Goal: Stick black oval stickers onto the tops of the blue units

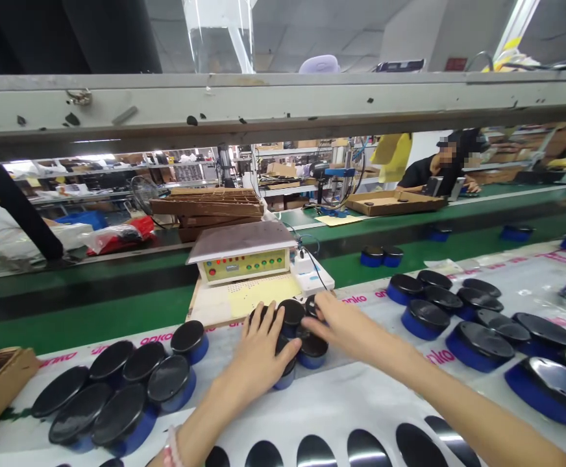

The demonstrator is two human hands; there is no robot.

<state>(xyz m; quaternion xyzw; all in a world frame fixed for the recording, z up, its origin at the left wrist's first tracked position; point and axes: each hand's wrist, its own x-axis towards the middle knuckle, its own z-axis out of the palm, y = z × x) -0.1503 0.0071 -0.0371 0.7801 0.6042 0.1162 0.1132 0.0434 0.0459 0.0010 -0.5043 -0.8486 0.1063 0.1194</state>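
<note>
A small cluster of round blue pieces with glossy black tops (pixel 291 312) stands on the covered bench in front of me. My left hand (pixel 259 355) lies over the left side of this cluster, fingers spread, covering parts of several pieces. From the right, my right hand (pixel 334 321) curls its fingers around a round piece (pixel 311 305) at the cluster's back right edge; the fingers partly hide it. Another round piece (pixel 313 347) sits just below the right fingers. Nearest me, a white sheet with black discs (pixel 317 451) lies flat under my forearms.
More round pieces stand in groups at left (pixel 122 415) and right (pixel 480 344). A control box (pixel 244 266) with buttons sits behind the cluster, beside a white power strip (pixel 315 280). Beyond runs a green belt (pixel 156 311). A shelf beam (pixel 283 104) crosses above. A person (pixel 424 170) works opposite.
</note>
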